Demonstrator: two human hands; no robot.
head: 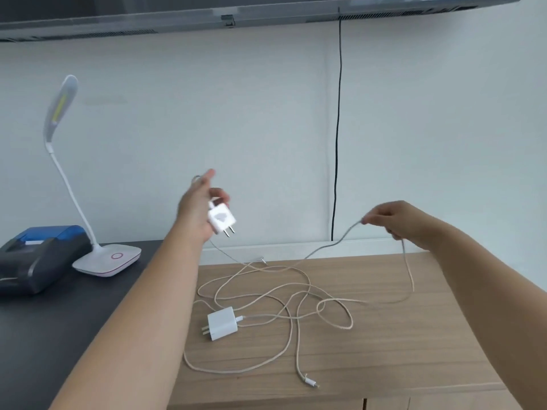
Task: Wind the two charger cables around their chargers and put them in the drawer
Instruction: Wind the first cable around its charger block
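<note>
My left hand (pixel 199 208) is raised above the table and grips a white charger (pixel 222 218), prongs pointing down. Its thin cable (pixel 334 243) runs down and across to my right hand (pixel 396 218), which pinches it in the air; the rest hangs from that hand toward the wooden top. A second white charger (pixel 222 323) lies flat on the wooden cabinet top (pixel 399 335), prongs to the left. Its beige cable (pixel 291 329) sprawls in tangled loops around it, ending in a white plug (pixel 310 381) near the front edge. No drawer is clearly visible.
A white desk lamp (pixel 108 259) with a bent neck and a black-and-blue printer (pixel 41 255) stand on the dark surface (pixel 59 335) to the left. A black wire (pixel 337 128) runs down the wall behind the cabinet, under a wall-mounted screen.
</note>
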